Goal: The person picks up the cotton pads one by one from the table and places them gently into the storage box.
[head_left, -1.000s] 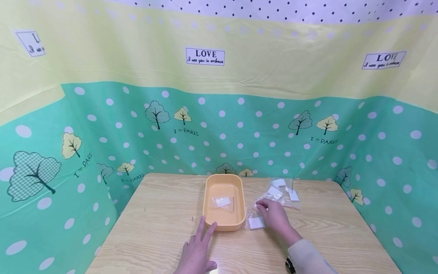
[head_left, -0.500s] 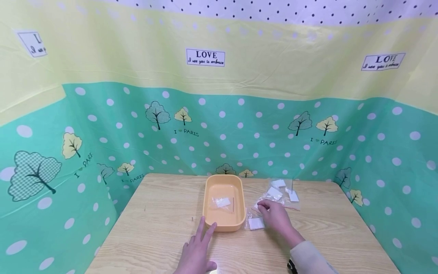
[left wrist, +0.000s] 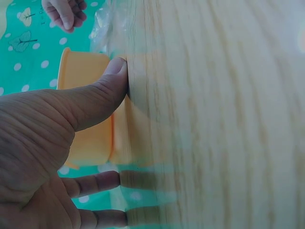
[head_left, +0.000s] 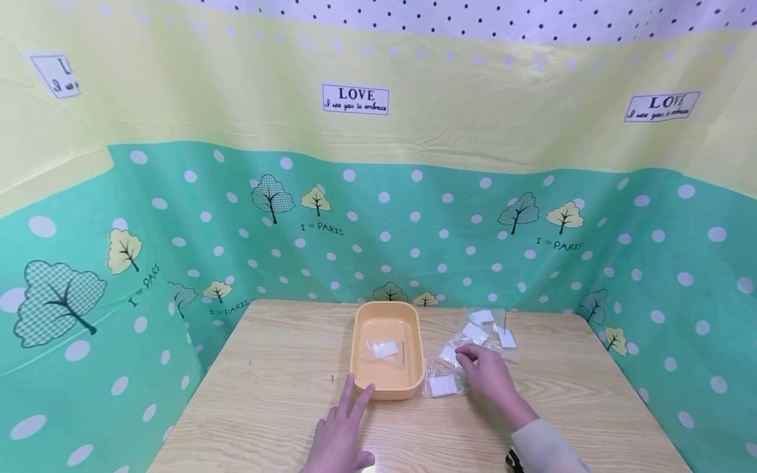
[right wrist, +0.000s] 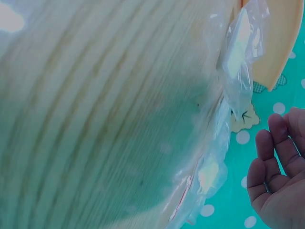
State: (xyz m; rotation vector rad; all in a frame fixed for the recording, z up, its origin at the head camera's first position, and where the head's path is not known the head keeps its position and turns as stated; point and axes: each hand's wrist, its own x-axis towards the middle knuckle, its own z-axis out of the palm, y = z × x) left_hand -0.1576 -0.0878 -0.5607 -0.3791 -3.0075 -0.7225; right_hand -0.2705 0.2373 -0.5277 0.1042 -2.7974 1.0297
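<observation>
A peach rectangular plastic box [head_left: 393, 395] stands mid-table, with a small clear zip bag [head_left: 386, 349] holding a white piece inside it. My left hand [head_left: 340, 430] lies with fingers spread, index and middle fingertips right at the box's near rim. Right of the box, a clear bag with a white piece [head_left: 443, 386] lies nearest me, and a second bag [head_left: 449, 355] lies just beyond. My right hand [head_left: 489, 376] hovers beside these two, fingers loosely bent. In the right wrist view nothing shows between its fingers [right wrist: 278, 138], which hang apart from the bags [right wrist: 208, 177].
Further bags with white pieces overlap toward the table's back: one [head_left: 475, 332], another [head_left: 506, 338] and a third [head_left: 481, 316]. The wooden table [head_left: 266, 394] is walled at the back and sides by a green and yellow printed curtain [head_left: 414, 223].
My right hand has drawn back a little to the right from the second bag, so more of that bag's white piece shows. The left hand and the box stay put.
</observation>
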